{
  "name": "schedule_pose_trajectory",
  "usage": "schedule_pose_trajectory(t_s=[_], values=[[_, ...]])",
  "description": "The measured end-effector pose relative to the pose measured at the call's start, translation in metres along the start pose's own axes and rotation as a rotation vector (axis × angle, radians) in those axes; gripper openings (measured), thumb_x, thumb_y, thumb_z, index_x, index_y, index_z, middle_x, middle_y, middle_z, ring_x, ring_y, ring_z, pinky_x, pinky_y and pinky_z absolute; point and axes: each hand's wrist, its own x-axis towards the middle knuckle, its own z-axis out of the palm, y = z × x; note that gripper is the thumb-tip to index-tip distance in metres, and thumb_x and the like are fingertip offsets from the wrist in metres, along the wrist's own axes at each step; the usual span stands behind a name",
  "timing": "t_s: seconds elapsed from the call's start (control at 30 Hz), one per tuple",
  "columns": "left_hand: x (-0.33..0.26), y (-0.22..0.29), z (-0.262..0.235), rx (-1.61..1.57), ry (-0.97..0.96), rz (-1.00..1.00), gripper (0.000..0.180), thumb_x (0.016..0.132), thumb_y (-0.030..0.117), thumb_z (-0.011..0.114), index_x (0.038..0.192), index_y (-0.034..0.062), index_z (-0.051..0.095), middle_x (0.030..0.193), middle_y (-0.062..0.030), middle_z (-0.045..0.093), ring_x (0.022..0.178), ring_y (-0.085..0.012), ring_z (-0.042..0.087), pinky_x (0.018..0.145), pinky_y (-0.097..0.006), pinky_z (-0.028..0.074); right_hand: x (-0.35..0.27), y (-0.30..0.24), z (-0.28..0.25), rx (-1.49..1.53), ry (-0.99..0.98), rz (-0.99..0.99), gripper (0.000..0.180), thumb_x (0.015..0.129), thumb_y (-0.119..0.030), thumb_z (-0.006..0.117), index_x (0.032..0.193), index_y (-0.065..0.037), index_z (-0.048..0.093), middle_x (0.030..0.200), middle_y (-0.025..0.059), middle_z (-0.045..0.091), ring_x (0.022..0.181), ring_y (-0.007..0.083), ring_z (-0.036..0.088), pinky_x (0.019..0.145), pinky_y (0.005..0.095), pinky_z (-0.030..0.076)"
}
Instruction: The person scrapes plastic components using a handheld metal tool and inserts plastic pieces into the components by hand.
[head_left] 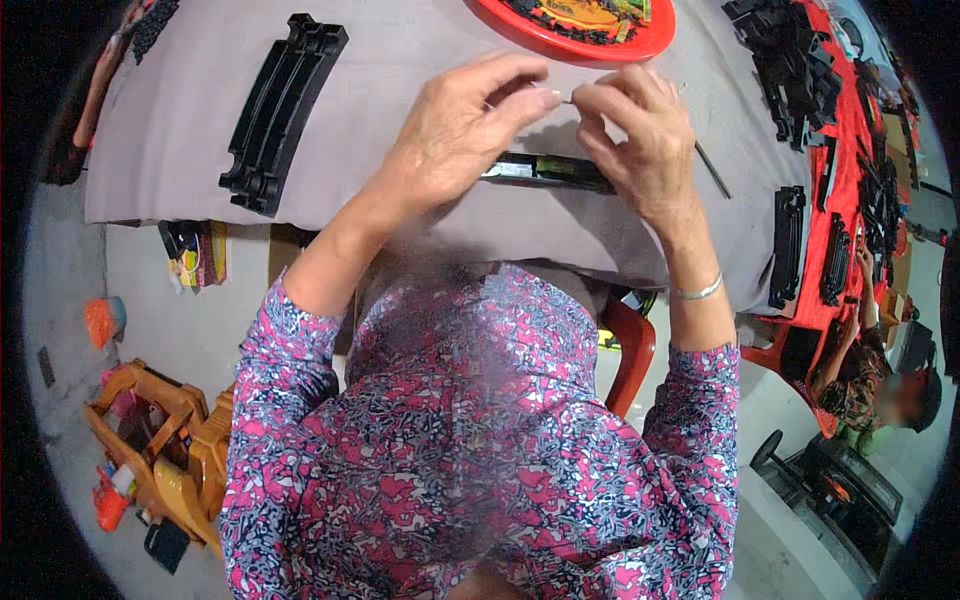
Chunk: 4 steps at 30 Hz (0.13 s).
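Note:
My left hand [465, 125] and my right hand [645, 130] are raised over the grey-covered table, fingertips almost meeting. Each hand is closed in a pinch. Something tiny seems to be between the fingertips, too small to name. Below and between the hands lies a long black plastic part [560, 170], its right end partly hidden by my right hand. Off to the left of my left hand rests another long, slightly curved black plastic part [283, 112] with ribbed channels. A thin dark rod [713, 170] lies just right of my right wrist.
At the far edge stands a red round basin [530, 40] with small black pieces in it. Black parts [790, 70] are piled at far right, beside a red-covered table [835, 150]. Another person [865, 370] sits at the right. Wooden furniture [160, 440] stands at lower left.

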Motion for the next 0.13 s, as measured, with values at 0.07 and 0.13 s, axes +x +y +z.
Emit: schedule_pose_trajectory(t_s=[0.07, 0.13], values=[[0.0044, 0.0075, 0.0053, -0.032, -0.215, -0.162, 0.031, 0.096, 0.020, 0.062, 0.118, -0.0013, 0.064, 0.099, -0.0026, 0.066, 0.089, -0.0094, 0.061, 0.081, -0.024, 0.050, -0.0073, -0.0074, 0.0006, -0.102, 0.011, -0.041, 0.033, 0.063, -0.009, 0.074, 0.095, -0.014, 0.067, 0.084, 0.0014, 0.057, 0.081, 0.0223, 0.057, 0.070, 0.0378, 0.043], [0.0043, 0.0080, 0.0105, -0.167, -0.219, -0.209, 0.031, 0.097, 0.023, 0.061, 0.119, 0.0012, 0.066, 0.100, -0.0020, 0.068, 0.092, -0.0103, 0.061, 0.085, -0.026, 0.049, -0.0107, -0.0091, 0.0004, -0.119, 0.048, -0.053, 0.035, 0.062, -0.009, 0.074, 0.095, -0.015, 0.067, 0.085, 0.0002, 0.057, 0.082, 0.0207, 0.056, 0.070, 0.0377, 0.042]])
